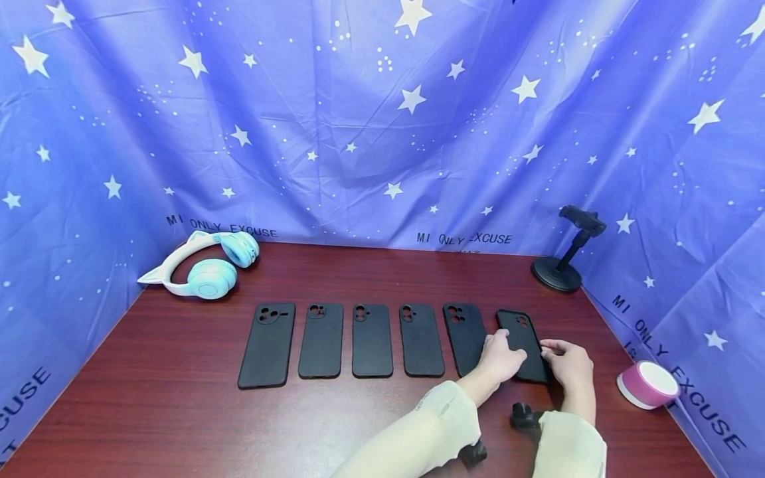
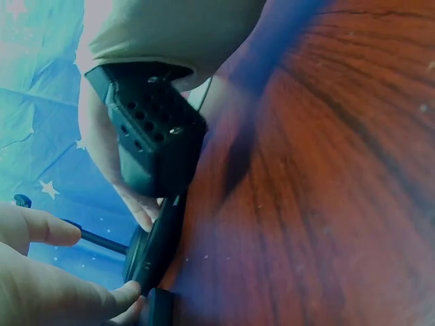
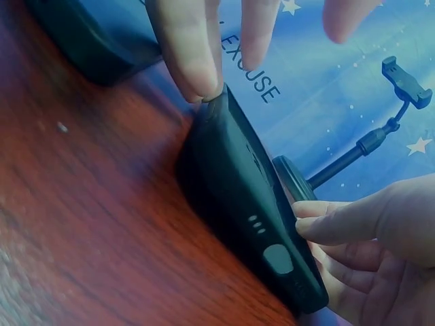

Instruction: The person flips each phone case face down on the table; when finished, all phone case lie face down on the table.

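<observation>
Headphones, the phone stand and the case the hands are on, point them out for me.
headphones (image 1: pixel 206 277), head view, on the nearer ear cup.
phone stand (image 1: pixel 556 273), head view, on its round base.
rightmost phone case (image 1: pixel 518 330), head view, on its back below the camera cutout; both hands touch it.
</observation>
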Demonstrator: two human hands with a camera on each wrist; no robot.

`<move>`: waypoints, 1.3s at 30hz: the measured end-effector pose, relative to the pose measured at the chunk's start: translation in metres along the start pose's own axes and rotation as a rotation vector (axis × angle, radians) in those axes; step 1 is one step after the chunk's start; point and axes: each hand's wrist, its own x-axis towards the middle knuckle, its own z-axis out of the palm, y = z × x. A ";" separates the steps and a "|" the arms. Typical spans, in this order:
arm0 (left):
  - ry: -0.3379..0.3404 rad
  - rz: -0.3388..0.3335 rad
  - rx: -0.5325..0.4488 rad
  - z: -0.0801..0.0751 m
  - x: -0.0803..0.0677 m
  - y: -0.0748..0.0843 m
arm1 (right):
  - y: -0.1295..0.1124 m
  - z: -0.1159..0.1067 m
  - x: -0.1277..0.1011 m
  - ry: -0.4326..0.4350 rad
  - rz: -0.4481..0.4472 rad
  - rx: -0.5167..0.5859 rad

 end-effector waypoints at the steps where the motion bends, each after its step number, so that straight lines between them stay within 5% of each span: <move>1: 0.001 0.003 -0.013 0.001 0.000 -0.001 | 0.000 0.000 0.000 -0.002 -0.002 0.003; 26: 0.035 -0.043 -0.480 0.006 0.007 -0.009 | 0.000 0.002 0.002 0.062 -0.004 0.001; 39: 0.052 0.015 -0.551 0.006 0.007 -0.009 | -0.006 -0.002 -0.001 -0.096 -0.040 0.125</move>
